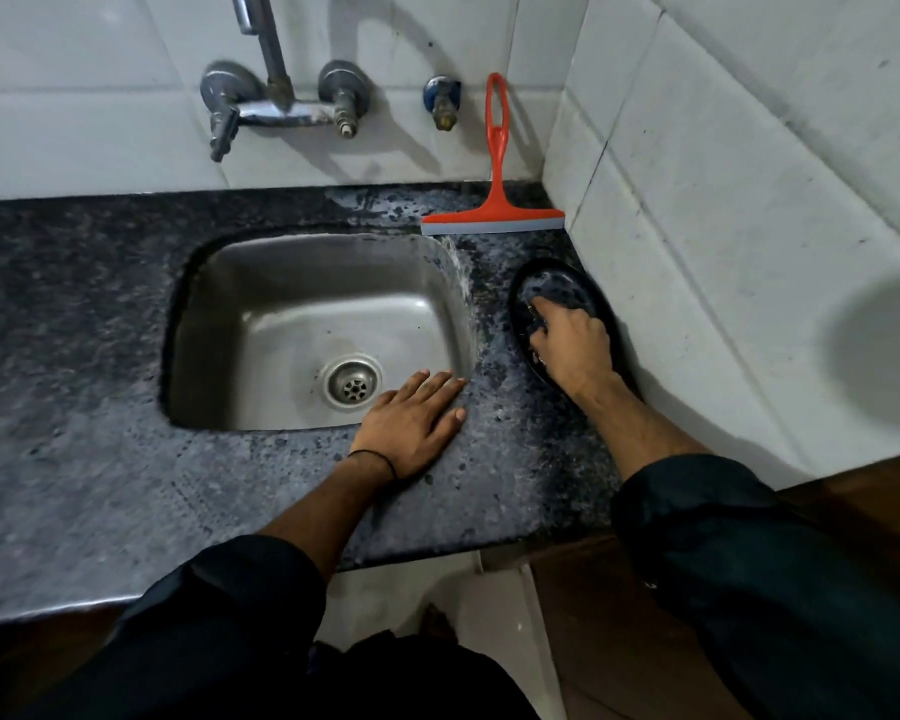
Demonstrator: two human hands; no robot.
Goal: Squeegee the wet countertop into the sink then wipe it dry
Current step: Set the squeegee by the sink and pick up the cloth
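A red squeegee (495, 210) stands on its grey blade at the back of the dark speckled countertop (100, 459), with its handle leaning on the tiled wall. Water patches lie on the stone around it and along the right rim of the steel sink (302, 304). My left hand (411, 423) rests flat on the counter at the sink's front right corner, fingers straight. My right hand (567, 345) reaches into a black oval dish (591, 291) to the right of the sink. Its fingers curl around a dark bluish cloth (552, 291) lying in the dish.
A wall-mounted mixer tap (276, 101) hangs over the sink, with a small single tap (442, 103) to its right. A tiled side wall (723, 226) closes the counter on the right, close to the dish. The counter's front edge (437, 556) runs just above my sleeves.
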